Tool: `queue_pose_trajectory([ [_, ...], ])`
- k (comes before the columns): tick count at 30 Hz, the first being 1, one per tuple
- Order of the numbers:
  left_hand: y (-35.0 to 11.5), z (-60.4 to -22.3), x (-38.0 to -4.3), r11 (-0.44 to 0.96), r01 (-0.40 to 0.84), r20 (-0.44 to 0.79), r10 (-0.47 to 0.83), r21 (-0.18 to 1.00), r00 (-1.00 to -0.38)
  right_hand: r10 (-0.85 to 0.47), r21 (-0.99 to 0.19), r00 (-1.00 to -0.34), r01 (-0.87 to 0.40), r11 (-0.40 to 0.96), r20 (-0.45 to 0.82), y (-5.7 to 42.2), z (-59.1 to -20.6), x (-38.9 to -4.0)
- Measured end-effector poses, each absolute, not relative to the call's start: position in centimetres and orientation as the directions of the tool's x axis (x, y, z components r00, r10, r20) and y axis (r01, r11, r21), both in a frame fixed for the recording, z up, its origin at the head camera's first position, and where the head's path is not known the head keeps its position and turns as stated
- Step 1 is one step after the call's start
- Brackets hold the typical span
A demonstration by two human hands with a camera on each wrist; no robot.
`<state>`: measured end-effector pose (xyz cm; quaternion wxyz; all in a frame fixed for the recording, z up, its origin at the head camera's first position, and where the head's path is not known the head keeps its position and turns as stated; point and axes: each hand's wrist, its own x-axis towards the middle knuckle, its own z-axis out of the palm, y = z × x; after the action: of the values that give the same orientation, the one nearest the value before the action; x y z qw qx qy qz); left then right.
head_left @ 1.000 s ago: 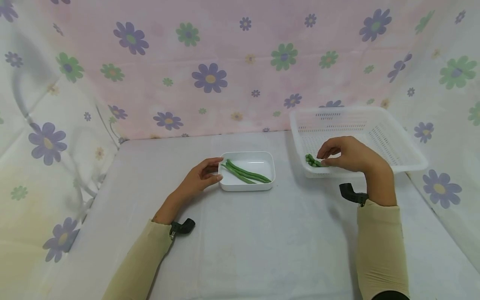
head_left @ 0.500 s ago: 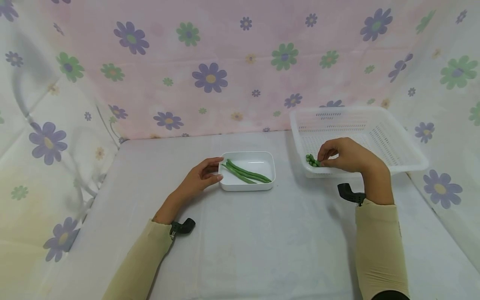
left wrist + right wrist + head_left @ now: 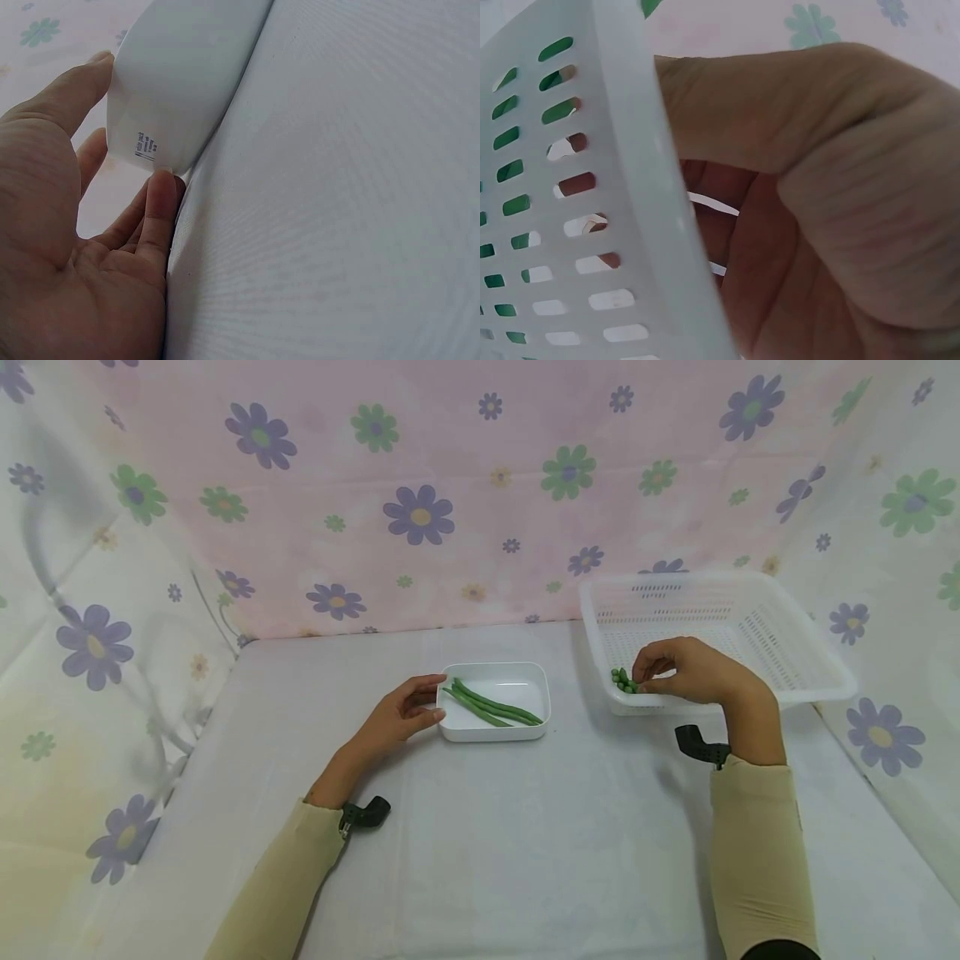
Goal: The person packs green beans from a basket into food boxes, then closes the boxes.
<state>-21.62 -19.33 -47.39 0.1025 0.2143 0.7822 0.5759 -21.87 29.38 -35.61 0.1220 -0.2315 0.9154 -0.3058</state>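
Note:
A white rectangular dish [image 3: 495, 734] stands mid-table with several green beans [image 3: 497, 706] lying slantwise in it. My left hand [image 3: 396, 710] holds the dish's left end, fingertips and thumb at its corners; up close, the left hand [image 3: 97, 217] touches the printed end wall. On the right, my right hand [image 3: 697, 670] reaches over the near rim of a white plastic basket [image 3: 813, 672]. Its thumb and fingers pinch at a bunch of green beans [image 3: 621, 680], whose ends show at the left. In the right wrist view, the slotted basket wall [image 3: 641, 187] hides the fingertips.
White cloth [image 3: 495, 843] covers the table. A pink and white flowered curtain [image 3: 465, 577] rises right behind the dish and the basket, and flowered sheets hang at both sides. The basket's near rim stands under my right wrist.
My right thumb and fingers have come down and closed together at the beans in the basket. The left hand and the dish have stayed in place.

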Motion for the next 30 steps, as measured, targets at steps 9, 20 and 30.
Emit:
queue_pose_trajectory([
  [9, -19.4, -47.6, -21.7, 0.251, 0.217, 0.084, 0.453, 0.943, -0.887, -0.516, -0.652, -0.855, -0.367, 0.664, -0.044, 30.3, -36.4, -22.1],
  [20, -19.4, -47.6, -21.7, 0.264, 0.219, 0.081, 0.448, 0.939, -0.890, -0.399, -0.702, -0.915, -0.326, 0.633, 0.064, 30.7, -36.6, -22.0],
  [30, -19.4, -47.8, -21.8, 0.252, 0.211, 0.080, 0.447, 0.945, -0.891, -0.297, -0.676, -0.929, -0.364, 0.641, 0.220, 29.4, -36.4, -22.5],
])
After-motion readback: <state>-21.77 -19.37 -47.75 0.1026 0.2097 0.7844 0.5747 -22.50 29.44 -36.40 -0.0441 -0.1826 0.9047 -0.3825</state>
